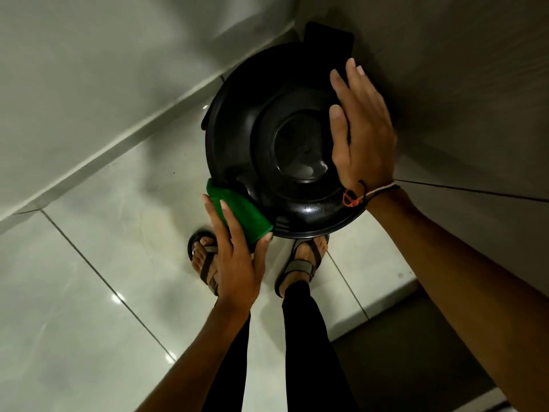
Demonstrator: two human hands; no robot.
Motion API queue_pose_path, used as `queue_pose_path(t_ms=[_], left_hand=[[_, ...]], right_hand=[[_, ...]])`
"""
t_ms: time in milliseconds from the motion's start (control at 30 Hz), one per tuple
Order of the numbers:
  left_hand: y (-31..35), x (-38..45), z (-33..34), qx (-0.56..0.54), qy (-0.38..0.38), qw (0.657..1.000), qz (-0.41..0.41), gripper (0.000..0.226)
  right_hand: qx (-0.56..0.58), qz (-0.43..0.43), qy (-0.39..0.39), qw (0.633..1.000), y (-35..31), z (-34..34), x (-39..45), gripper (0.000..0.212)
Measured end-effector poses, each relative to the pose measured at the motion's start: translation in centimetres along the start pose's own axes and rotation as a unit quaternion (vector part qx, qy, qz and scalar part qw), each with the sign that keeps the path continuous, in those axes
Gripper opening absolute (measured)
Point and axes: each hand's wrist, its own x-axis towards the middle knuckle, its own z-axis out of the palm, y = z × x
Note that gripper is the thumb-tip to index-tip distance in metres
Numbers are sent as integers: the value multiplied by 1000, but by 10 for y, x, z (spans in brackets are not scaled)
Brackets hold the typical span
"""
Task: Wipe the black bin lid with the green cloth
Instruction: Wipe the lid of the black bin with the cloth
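Observation:
The round black bin lid [267,144] fills the middle of the head view, glossy, with raised rings and a hinge tab at its far edge. My left hand [234,263] presses a folded green cloth [240,211] against the lid's near-left rim, fingers and thumb closed on the cloth. My right hand [361,126] lies flat on the lid's right side, fingers extended and together, holding nothing. A thread bracelet circles that wrist.
The bin stands in a corner between a grey wall [104,69] on the left and another wall [475,99] on the right. My sandalled feet [306,263] stand on the shiny pale floor tiles [104,292] just below the lid.

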Motion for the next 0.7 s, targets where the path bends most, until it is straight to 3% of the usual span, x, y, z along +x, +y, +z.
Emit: queue_pose_path(t_ms=[133, 267, 367, 600, 700], left_hand=[[4, 1, 9, 8, 27, 1000, 5, 103], [21, -6, 17, 25, 46, 999, -12, 79], [27, -8, 23, 48, 51, 997, -5, 81], [5, -15, 0, 113, 4, 981, 158, 50], [-15, -2, -8, 197, -8, 937, 288, 52]], right_hand=[[1, -6, 13, 1000, 2, 3, -1, 50], [0, -7, 14, 1000, 0, 3, -2, 50], [-5, -7, 12, 1000, 0, 3, -2, 49], [-6, -9, 8, 1000, 0, 2, -1, 51], [-13, -7, 4, 1000, -1, 2, -1, 51]])
